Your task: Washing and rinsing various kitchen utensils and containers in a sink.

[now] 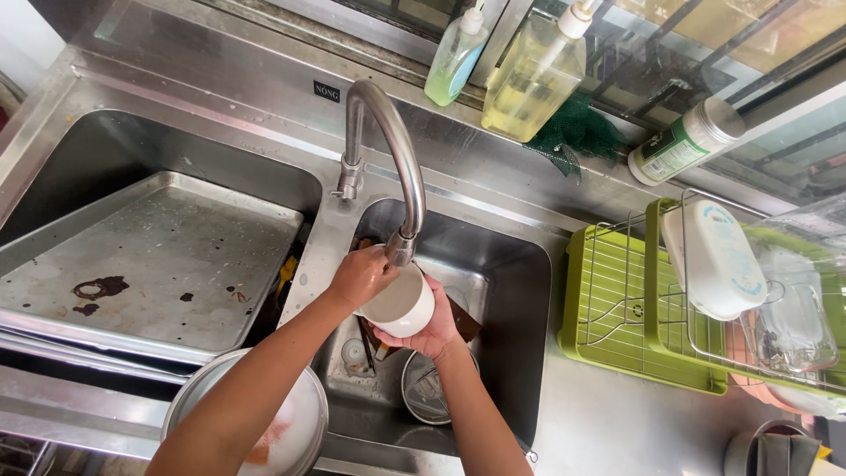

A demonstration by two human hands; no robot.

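1. Nearest the camera, below the left forearm, a round metal bowl [291,432] with an orange smear sits at the front edge of the sink.
2. Well to the left of the left hand, a large stained baking tray [150,256] lies tilted in the left basin.
3. The left hand [359,275] is curled over the rim of a white mug [404,304], fingers reaching inside it as if rubbing the inner wall.
4. Directly above that hand the curved tap [392,150] ends just at the mug's rim; whether water runs I cannot tell.
5. The right hand [432,330] is closed around the mug from underneath, holding it tilted over the right basin [515,291].
6. Below both hands, a small pot [427,388] and some utensils wait in the basin, so washing looks partway: tray, bowl and pot still unwashed.
7. Well to the right of the right hand, a green drying rack [617,308] already holds a white container [718,260] and a glass dish [793,330].
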